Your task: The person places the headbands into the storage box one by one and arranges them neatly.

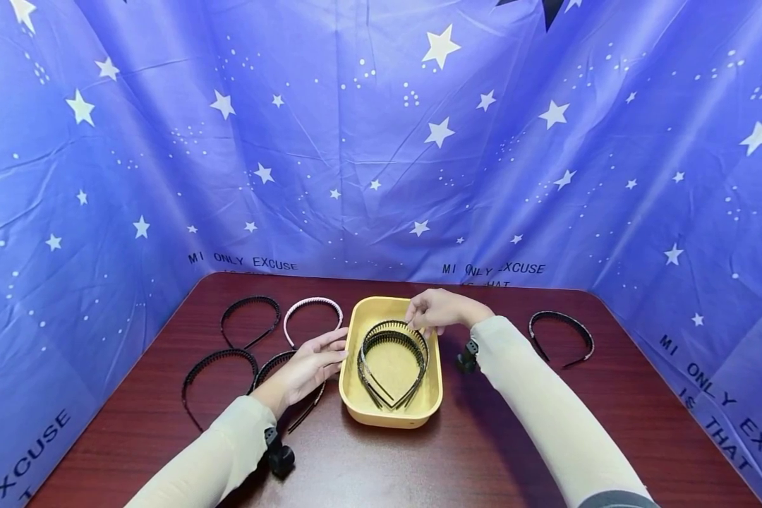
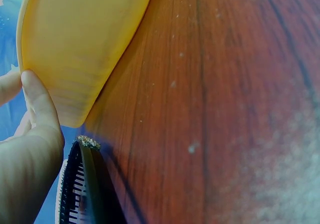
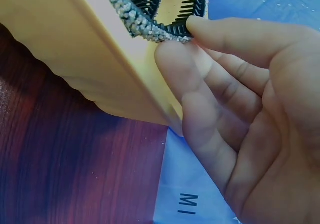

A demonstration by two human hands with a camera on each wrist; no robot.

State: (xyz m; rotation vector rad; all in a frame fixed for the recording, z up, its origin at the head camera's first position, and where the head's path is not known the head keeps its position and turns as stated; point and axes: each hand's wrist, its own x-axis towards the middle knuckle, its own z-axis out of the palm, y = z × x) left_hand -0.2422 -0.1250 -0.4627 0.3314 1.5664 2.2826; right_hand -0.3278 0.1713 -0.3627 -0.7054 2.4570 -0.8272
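My right hand pinches a dark toothed headband with a sparkly silver outer face between thumb and forefinger, over the yellow bin's far right side. Inside the yellow bin, another dark headband lies close against it, ends toward me; their overlap hides the exact number. At the bin's left side, my left hand touches the rim with nearly straight fingers. The left wrist view shows its fingertips at the rim of the yellow bin. Under and beside that hand is a dark headband, partly hidden.
Left of the bin lie a pale pink headband, a black headband behind and another black headband nearer. A dark patterned headband lies far right. A starry blue curtain surrounds the brown table.
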